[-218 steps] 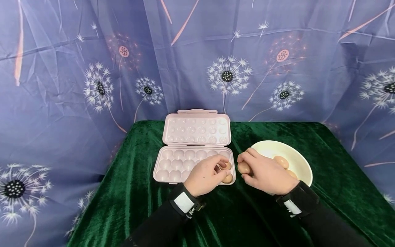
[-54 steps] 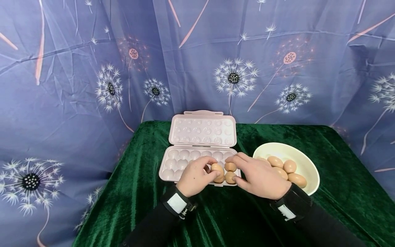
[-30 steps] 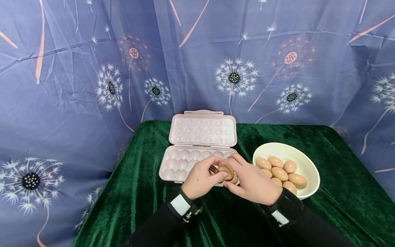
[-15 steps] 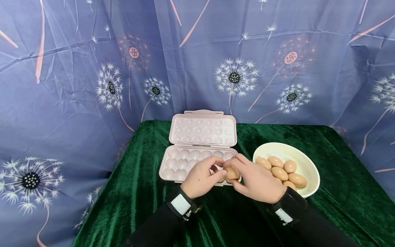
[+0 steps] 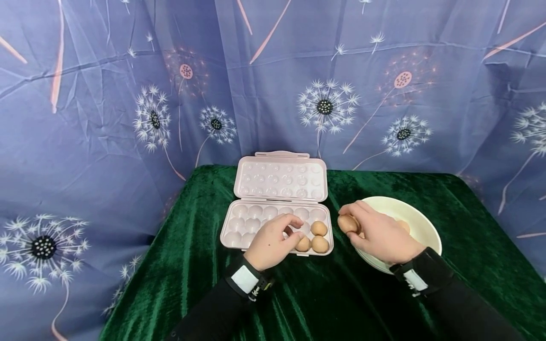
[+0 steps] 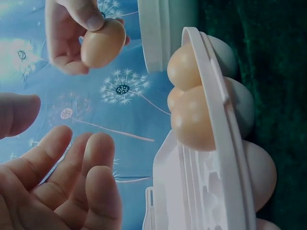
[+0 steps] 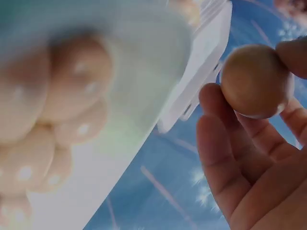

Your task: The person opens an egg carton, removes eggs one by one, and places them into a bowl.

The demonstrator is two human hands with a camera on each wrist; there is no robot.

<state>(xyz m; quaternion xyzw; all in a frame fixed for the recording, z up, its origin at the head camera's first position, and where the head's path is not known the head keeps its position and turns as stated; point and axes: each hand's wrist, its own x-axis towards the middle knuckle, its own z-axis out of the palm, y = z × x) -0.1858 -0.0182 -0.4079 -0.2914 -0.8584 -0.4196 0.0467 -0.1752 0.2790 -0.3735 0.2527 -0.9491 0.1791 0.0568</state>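
A pale pink egg box (image 5: 230,232) lies with its lid up, and three brown eggs sit at its right end, one of them being the front corner egg (image 5: 320,244). My left hand (image 5: 273,242) hovers over the box's front, beside the eggs, fingers loosely bent. Nothing lies between its thumb and fingers (image 6: 100,153) in the left wrist view. At the left rim of a cream bowl (image 5: 420,222), my right hand (image 5: 386,237) pinches another egg (image 5: 347,223). The right wrist view shows that egg (image 7: 256,81) between thumb and fingertips.
More eggs (image 7: 76,76) lie piled in the bowl, mostly hidden by my right hand in the head view. Green velvet cloth (image 5: 183,284) covers the table. A blue dandelion-print curtain (image 5: 264,94) hangs behind and at the sides.
Half a second ago both hands met over the box's right end around an egg. My right hand has since moved right to the bowl and pinches an egg; my left has drawn slightly left.
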